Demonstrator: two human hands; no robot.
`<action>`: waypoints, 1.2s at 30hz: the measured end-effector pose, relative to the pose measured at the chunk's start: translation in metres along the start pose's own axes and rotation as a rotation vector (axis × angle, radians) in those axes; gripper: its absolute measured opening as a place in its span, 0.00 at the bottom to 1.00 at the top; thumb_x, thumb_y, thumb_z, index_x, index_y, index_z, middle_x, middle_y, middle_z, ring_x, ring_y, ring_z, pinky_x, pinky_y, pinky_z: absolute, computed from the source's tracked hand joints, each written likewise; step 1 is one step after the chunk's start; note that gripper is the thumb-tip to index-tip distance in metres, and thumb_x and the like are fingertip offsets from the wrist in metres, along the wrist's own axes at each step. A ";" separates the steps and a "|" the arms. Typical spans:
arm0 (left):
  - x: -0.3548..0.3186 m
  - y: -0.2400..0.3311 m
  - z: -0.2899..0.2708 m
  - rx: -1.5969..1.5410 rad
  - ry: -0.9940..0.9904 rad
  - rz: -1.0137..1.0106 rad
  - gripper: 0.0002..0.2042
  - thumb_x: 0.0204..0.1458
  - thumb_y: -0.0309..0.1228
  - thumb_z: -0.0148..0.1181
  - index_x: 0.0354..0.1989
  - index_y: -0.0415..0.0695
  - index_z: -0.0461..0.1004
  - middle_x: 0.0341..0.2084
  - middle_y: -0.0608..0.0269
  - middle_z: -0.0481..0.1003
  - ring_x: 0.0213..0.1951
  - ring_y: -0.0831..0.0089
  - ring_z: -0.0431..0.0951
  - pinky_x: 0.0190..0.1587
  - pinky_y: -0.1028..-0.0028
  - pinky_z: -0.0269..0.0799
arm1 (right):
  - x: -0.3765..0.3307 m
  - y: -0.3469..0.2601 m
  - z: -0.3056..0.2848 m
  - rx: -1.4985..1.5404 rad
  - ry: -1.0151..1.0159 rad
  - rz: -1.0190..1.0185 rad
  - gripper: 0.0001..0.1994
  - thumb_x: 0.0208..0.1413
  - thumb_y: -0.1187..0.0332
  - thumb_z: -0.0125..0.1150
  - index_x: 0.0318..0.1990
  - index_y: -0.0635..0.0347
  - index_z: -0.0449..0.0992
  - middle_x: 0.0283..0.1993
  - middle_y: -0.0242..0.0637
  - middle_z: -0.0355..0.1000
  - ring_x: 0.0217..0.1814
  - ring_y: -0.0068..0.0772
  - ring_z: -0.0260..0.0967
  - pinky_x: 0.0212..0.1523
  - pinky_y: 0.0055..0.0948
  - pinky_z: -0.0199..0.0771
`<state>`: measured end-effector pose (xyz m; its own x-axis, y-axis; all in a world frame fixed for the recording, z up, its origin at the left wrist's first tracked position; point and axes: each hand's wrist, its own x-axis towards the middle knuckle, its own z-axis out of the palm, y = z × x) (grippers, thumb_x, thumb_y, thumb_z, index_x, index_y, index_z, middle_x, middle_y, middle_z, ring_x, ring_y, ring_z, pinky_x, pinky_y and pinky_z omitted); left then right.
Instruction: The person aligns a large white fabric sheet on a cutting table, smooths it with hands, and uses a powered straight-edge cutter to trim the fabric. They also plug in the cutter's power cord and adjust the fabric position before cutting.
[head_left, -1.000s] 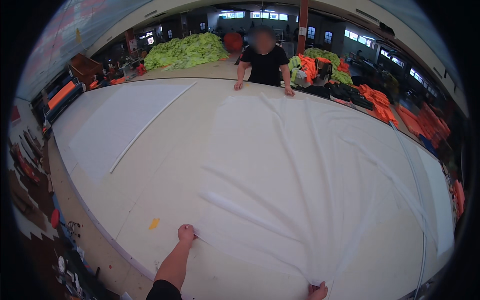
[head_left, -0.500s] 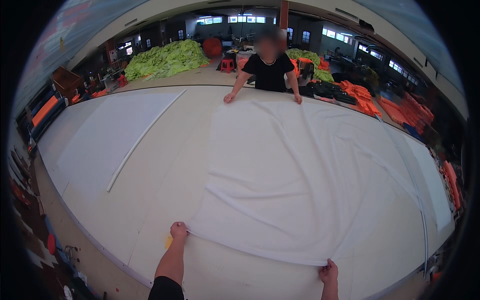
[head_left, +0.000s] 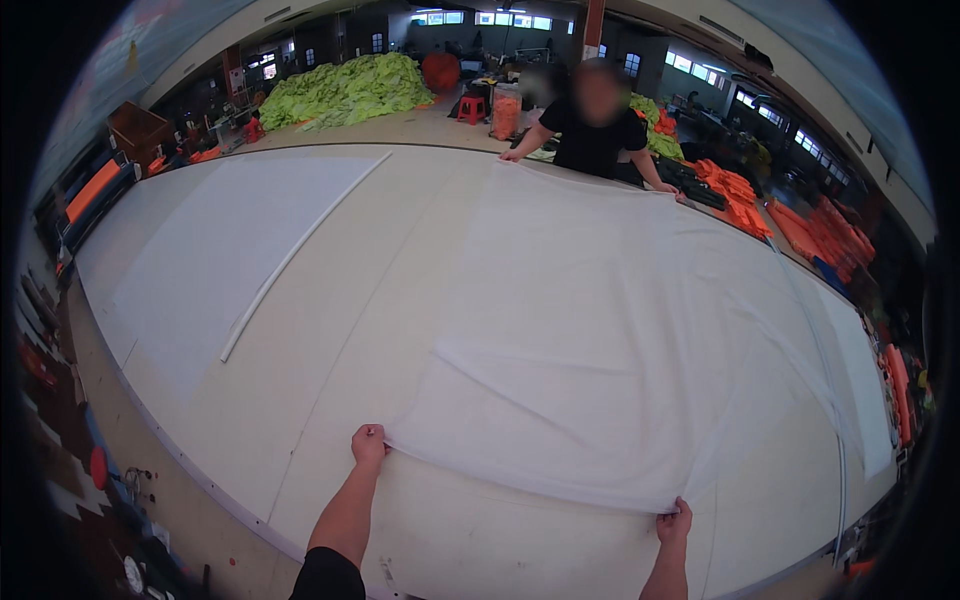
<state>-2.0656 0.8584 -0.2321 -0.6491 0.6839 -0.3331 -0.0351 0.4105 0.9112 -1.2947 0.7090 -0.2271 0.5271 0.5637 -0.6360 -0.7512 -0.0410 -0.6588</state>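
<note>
Two hands grip white fabric (head_left: 600, 330) | table (head_left: 400, 250) | co-worker (head_left: 595, 135) opposite

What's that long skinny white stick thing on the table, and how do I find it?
Start at the huge pale table that fills the room. On its left half, away from the big white cloth that the left hand and right hand grip, lies a thin white rod. It runs slantwise along the edge of a flat white sheet; it is the only narrow, stiff, straight thing there.
</note>
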 end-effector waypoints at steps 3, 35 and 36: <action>-0.010 -0.001 -0.009 0.097 0.014 0.058 0.07 0.63 0.32 0.64 0.40 0.40 0.81 0.26 0.63 0.79 0.25 0.74 0.80 0.25 0.71 0.80 | 0.003 0.004 -0.008 -0.095 0.024 0.000 0.12 0.61 0.68 0.64 0.50 0.56 0.74 0.47 0.33 0.77 0.47 0.36 0.77 0.40 0.33 0.80; -0.034 0.033 -0.056 0.844 -0.306 0.141 0.15 0.48 0.44 0.75 0.32 0.46 0.83 0.30 0.64 0.84 0.34 0.68 0.82 0.40 0.66 0.77 | 0.028 -0.036 0.006 -0.717 0.016 -0.197 0.10 0.63 0.72 0.68 0.49 0.54 0.78 0.36 0.25 0.76 0.31 0.19 0.71 0.29 0.21 0.73; -0.034 0.034 -0.055 0.851 -0.285 0.138 0.15 0.49 0.44 0.75 0.32 0.45 0.83 0.31 0.64 0.84 0.34 0.68 0.82 0.40 0.66 0.77 | 0.030 -0.036 0.007 -0.739 0.008 -0.211 0.10 0.63 0.71 0.68 0.50 0.54 0.78 0.37 0.25 0.76 0.32 0.19 0.72 0.30 0.21 0.73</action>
<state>-2.0869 0.8160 -0.1766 -0.3889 0.8370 -0.3849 0.6761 0.5431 0.4979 -1.2550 0.7329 -0.2196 0.6351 0.6148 -0.4677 -0.1747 -0.4756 -0.8622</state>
